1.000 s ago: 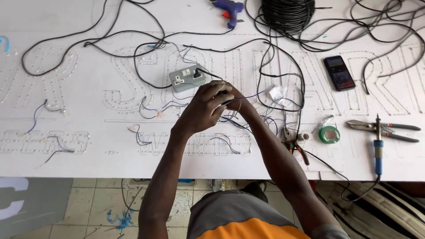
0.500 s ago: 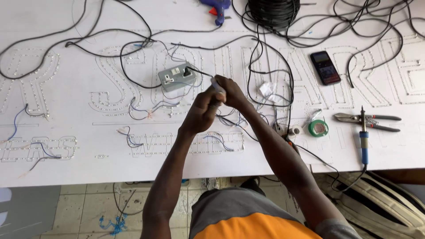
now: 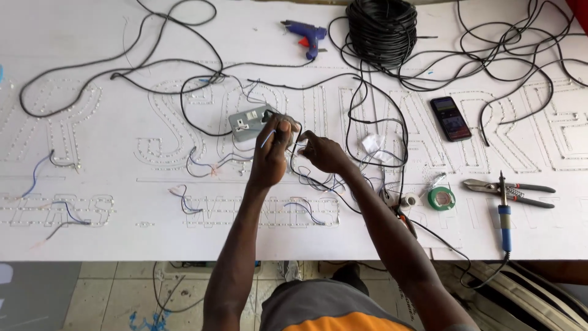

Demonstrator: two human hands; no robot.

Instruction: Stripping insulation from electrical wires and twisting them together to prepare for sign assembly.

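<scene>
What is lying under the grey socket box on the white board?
The socket box rests on the white board, over dotted letter outlines, with black cable beside it. The left hand hides its right edge.

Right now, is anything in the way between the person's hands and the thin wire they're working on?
Nothing visible is. The left hand and the right hand both already pinch the thin black wire between their fingertips, just in front of the grey socket box.
</scene>
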